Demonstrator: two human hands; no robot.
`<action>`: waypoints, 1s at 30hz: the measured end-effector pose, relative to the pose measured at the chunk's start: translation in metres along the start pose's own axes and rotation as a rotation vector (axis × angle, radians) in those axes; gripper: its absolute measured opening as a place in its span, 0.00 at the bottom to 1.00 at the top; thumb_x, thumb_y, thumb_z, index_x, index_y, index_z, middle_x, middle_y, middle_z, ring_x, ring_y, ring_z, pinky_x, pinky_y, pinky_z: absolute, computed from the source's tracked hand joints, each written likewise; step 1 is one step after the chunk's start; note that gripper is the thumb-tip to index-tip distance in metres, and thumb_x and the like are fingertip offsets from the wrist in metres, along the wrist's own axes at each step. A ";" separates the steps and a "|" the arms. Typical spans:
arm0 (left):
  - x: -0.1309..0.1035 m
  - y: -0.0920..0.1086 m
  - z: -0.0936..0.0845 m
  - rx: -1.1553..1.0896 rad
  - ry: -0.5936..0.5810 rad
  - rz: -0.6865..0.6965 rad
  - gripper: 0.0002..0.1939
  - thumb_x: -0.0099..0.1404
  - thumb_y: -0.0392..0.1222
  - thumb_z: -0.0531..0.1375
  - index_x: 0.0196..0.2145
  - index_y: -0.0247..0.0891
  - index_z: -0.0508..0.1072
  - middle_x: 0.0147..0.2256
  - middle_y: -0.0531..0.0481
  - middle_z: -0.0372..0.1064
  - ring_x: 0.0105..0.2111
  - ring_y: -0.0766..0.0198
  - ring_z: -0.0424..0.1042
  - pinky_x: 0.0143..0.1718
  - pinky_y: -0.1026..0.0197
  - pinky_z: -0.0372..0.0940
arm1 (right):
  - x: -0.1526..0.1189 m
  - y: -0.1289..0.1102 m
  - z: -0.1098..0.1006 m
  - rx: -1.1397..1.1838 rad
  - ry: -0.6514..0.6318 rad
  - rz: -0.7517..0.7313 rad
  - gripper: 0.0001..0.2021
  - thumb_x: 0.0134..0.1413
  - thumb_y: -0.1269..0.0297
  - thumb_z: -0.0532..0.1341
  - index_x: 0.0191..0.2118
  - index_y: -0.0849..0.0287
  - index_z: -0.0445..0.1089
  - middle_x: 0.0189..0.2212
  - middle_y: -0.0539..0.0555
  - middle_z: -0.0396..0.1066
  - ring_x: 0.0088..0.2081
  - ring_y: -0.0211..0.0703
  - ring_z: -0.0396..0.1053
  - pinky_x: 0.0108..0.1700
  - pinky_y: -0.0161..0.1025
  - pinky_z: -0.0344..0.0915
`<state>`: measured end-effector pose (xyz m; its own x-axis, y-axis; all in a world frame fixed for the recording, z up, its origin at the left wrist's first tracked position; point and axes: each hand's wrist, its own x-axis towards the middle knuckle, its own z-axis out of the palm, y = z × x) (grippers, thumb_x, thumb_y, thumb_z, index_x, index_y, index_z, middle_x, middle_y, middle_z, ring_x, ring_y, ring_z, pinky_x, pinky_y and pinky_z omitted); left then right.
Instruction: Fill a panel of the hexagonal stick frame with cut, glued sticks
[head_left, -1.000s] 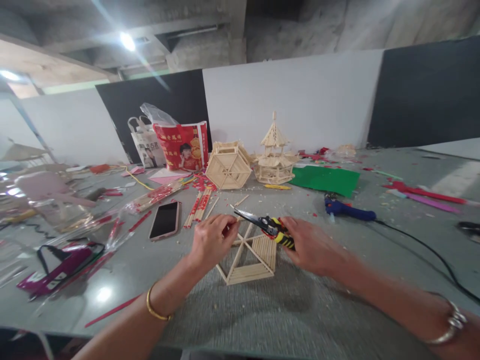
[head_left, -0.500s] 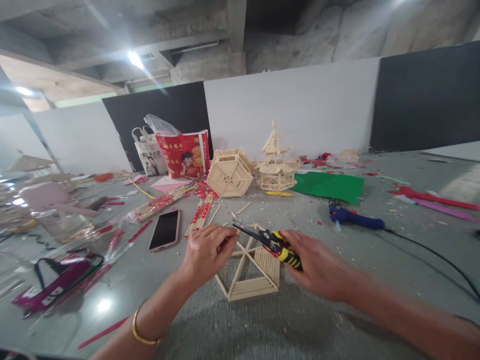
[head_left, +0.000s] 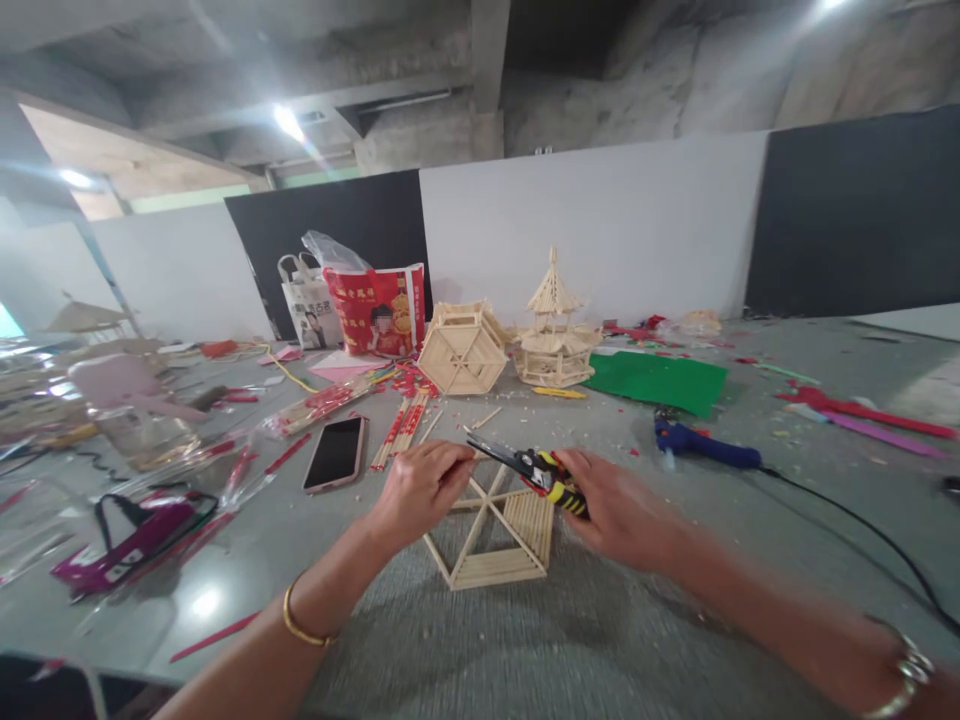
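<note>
My right hand (head_left: pixel 611 505) is wrapped round the yellow-and-black handles of a pair of pliers (head_left: pixel 525 466), whose dark jaws point left. My left hand (head_left: pixel 427 485) is closed in a pinch by the jaws; whatever lies between its fingertips is too small to make out. Beneath both hands a hexagonal frame of wooden sticks (head_left: pixel 499 568) lies flat, with spokes meeting at its middle. Rows of sticks fill its front and right sections; the hands and pliers partly cover its far side.
Behind stand a hexagonal stick panel structure (head_left: pixel 463 360) and a stick pavilion (head_left: pixel 553 345). A phone (head_left: pixel 336 455) and red-printed sticks (head_left: pixel 401 430) lie left. A blue glue gun (head_left: pixel 705 445) with a cord and a green sheet (head_left: pixel 656 383) are right. Shopping bags (head_left: pixel 379 310) stand at the back.
The view has shifted slightly, so most things sit a little lower. Both hands and the pliers keep nearly the same place over the frame, the pliers' tips still beside my left fingertips.
</note>
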<state>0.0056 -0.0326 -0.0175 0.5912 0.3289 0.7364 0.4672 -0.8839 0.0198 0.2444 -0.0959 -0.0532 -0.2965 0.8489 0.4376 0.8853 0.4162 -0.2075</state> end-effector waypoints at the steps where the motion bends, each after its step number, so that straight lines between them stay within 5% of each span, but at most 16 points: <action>1: 0.000 0.001 -0.002 -0.016 -0.009 0.001 0.07 0.63 0.36 0.54 0.31 0.37 0.72 0.27 0.50 0.74 0.27 0.68 0.73 0.30 0.68 0.65 | -0.002 -0.002 0.001 0.017 0.010 -0.013 0.20 0.45 0.69 0.57 0.48 0.65 0.61 0.42 0.65 0.69 0.43 0.52 0.68 0.43 0.45 0.64; 12: 0.002 0.006 -0.010 -0.100 -0.038 -0.084 0.06 0.63 0.36 0.55 0.30 0.37 0.72 0.25 0.53 0.73 0.25 0.71 0.71 0.28 0.70 0.63 | -0.002 -0.004 0.003 0.093 0.027 -0.034 0.16 0.47 0.69 0.55 0.44 0.63 0.63 0.38 0.61 0.71 0.38 0.49 0.70 0.40 0.42 0.64; 23: 0.000 -0.003 0.021 -0.006 -0.075 -0.126 0.07 0.63 0.35 0.53 0.30 0.36 0.71 0.25 0.51 0.73 0.25 0.69 0.71 0.30 0.68 0.64 | 0.006 0.008 0.005 -0.068 -0.109 0.124 0.13 0.50 0.67 0.55 0.43 0.64 0.62 0.39 0.63 0.71 0.40 0.51 0.70 0.39 0.41 0.62; 30: 0.004 0.002 -0.002 -0.073 -0.013 0.012 0.07 0.65 0.36 0.52 0.33 0.36 0.70 0.28 0.49 0.73 0.29 0.69 0.71 0.32 0.68 0.63 | 0.002 0.003 0.002 0.029 0.017 -0.014 0.21 0.45 0.69 0.56 0.48 0.67 0.60 0.45 0.67 0.67 0.46 0.53 0.66 0.47 0.46 0.62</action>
<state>0.0075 -0.0342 -0.0127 0.6051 0.3216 0.7283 0.4110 -0.9096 0.0602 0.2456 -0.0928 -0.0543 -0.3022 0.8377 0.4549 0.8704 0.4370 -0.2266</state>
